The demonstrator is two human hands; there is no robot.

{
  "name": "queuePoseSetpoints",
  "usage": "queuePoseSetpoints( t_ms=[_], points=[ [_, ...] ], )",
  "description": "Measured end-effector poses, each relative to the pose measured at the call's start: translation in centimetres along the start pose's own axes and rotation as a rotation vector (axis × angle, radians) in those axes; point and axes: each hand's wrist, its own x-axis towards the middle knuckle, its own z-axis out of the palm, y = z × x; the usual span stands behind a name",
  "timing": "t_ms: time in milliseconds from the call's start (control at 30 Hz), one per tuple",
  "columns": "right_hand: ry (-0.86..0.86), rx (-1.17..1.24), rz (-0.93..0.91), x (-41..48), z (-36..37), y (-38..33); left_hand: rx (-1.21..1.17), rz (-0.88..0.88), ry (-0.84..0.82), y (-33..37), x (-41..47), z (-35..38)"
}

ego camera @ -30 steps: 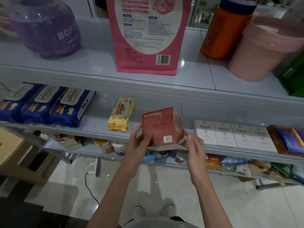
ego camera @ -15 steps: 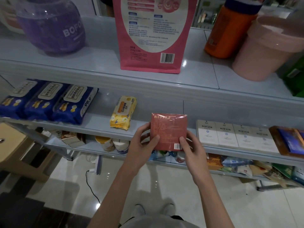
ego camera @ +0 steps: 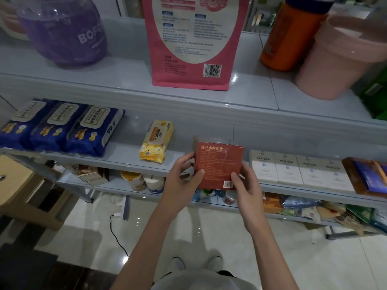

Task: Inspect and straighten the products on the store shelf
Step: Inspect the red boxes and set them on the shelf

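Before the middle shelf [ego camera: 125,155], a red box [ego camera: 217,162] is held upright between both hands, its small print too blurred to read and its lower corners partly covered by the hands. Left hand [ego camera: 180,176] curls round the box's left edge and right hand [ego camera: 246,185] round its right, thumbs pressed on the face. On the top shelf, a pink bag [ego camera: 188,49] is cut off by the frame.

There are three blue wipe packs [ego camera: 92,132], one yellow wipe pack [ego camera: 156,141], one red box [ego camera: 217,164] and four white boxes [ego camera: 288,170]. The top shelf [ego camera: 125,80] carries one purple jar [ego camera: 62,32], one pink pouch [ego camera: 192,38], one orange bottle [ego camera: 291,36] and one pink tub [ego camera: 339,59]. Two round cans [ego camera: 155,183] stand lower down.
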Motion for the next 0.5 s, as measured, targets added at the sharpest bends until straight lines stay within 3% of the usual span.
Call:
queuePoseSetpoints(
  t_ms=[300, 500],
  points=[
    [-0.116, -0.130, -0.178, -0.5, 0.3, -0.9, -0.133, -0.150, 0.087, -0.3, 0.4, 0.1],
    [-0.170, -0.197, -0.232, -0.5, 0.4, -1.2, -0.120, -0.149, 0.106, -0.6, 0.4, -0.4]
  ],
)
